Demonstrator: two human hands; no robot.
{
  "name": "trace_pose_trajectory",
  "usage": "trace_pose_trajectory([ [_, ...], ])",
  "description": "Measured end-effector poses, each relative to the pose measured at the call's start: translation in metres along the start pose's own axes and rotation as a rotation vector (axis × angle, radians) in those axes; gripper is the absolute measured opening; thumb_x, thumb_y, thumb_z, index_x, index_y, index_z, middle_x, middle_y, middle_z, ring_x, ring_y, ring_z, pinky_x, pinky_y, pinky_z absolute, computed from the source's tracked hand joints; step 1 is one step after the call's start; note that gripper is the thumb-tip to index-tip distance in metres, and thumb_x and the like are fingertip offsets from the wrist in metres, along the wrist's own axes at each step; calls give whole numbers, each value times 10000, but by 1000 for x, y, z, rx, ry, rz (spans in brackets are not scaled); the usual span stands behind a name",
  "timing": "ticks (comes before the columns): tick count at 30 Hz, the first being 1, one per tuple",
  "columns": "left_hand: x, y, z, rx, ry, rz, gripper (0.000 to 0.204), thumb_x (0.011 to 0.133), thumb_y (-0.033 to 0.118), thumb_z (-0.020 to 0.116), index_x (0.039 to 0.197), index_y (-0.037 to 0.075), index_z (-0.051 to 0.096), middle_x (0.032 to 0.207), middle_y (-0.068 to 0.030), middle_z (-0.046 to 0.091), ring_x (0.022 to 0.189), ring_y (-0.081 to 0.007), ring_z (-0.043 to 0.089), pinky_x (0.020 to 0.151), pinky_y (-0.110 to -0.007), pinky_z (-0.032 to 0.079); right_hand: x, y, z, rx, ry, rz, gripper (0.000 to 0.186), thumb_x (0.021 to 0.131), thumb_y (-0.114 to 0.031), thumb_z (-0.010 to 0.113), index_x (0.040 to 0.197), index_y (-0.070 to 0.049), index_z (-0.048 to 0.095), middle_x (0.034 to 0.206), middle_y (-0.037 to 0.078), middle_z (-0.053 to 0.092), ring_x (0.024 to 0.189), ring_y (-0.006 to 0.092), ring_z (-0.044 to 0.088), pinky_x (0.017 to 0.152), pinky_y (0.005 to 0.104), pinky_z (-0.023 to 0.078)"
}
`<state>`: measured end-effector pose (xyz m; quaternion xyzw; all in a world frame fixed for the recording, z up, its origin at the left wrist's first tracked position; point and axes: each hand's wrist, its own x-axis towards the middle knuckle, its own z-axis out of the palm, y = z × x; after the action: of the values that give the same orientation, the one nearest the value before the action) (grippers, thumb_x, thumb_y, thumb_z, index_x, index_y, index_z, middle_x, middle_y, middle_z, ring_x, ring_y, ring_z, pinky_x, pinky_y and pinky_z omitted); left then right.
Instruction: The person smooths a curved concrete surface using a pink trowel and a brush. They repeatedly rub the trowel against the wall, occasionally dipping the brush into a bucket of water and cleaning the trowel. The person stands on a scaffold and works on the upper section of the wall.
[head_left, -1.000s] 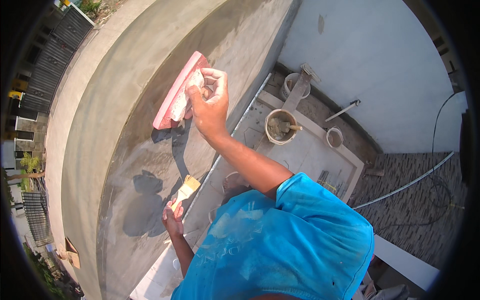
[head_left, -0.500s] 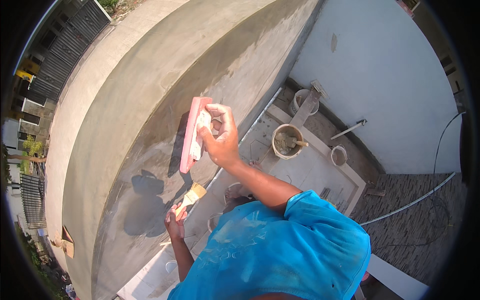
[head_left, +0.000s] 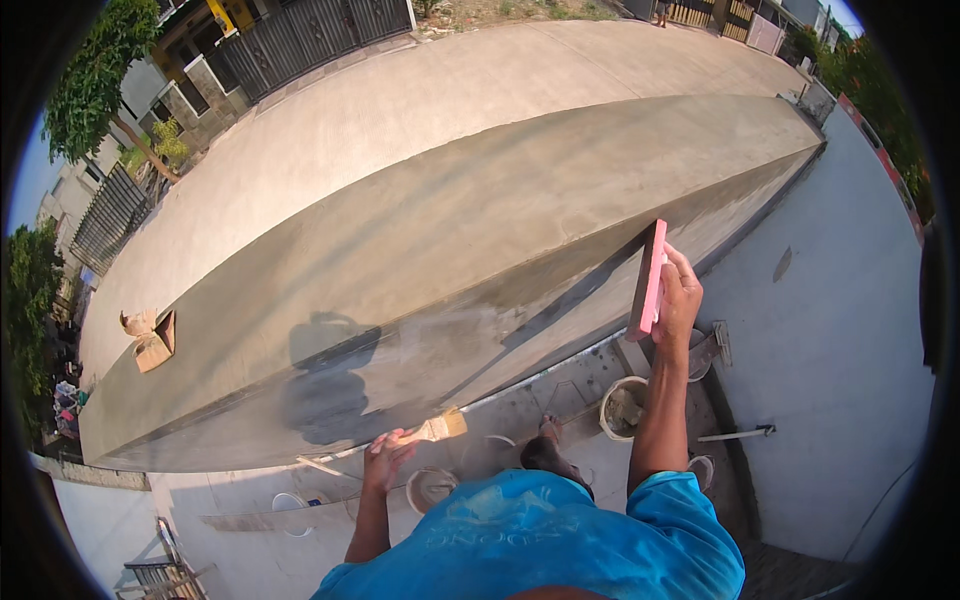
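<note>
In my right hand (head_left: 680, 300) is a red-pink plastering float (head_left: 650, 280), gripped by its back handle and tilted up on its long edge. It is in front of the far right part of a low, freshly plastered wall (head_left: 540, 270); I cannot tell whether it touches. My left hand (head_left: 385, 460), lower and to the left, closes round the handle of a wide brush (head_left: 437, 428) with pale bristles. The bristles point right, apart from the wall's inner face. Shadows of my body and arm fall across the grey plaster.
A bucket of mortar (head_left: 604, 412) stands beside my right forearm, and another bucket (head_left: 414, 492) by my left. A torn brown paper piece (head_left: 155, 345) lies on the wall top. To the right rises a pale blue-white wall (head_left: 830, 300), with a pipe (head_left: 735, 434) sticking out.
My view has turned and shifted along the wall. My right hand has moved the float away from me and to the right. The left hand still holds the brush, now pointing more level.
</note>
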<state>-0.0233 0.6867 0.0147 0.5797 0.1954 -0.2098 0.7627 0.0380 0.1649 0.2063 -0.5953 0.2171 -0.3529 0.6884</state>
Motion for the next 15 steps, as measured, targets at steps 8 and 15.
trace_pose_trajectory([
  [8, 3, 25, 31, -174, -208, 91, 359, 1027, 193, 578, 1269, -68, 535, 1302, -275, 602, 1131, -403, 665, 870, -397, 613, -141, 62, 44, 159, -480, 114, 354, 903, -67, 660, 1246, 8, 622, 1089, 61, 638, 909, 118, 632, 796, 282, 516],
  [15, -6, 38, 125, -606, -629, 98, 289, 1043, 213, 556, 1249, 20, 614, 1342, -267, 586, 1152, -403, 652, 851, -389, 608, -174, 104, -13, 520, -557, 499, 606, 928, -366, 702, 1369, -15, 477, 1191, 97, 634, 1021, 185, 656, 865, 320, 560],
])
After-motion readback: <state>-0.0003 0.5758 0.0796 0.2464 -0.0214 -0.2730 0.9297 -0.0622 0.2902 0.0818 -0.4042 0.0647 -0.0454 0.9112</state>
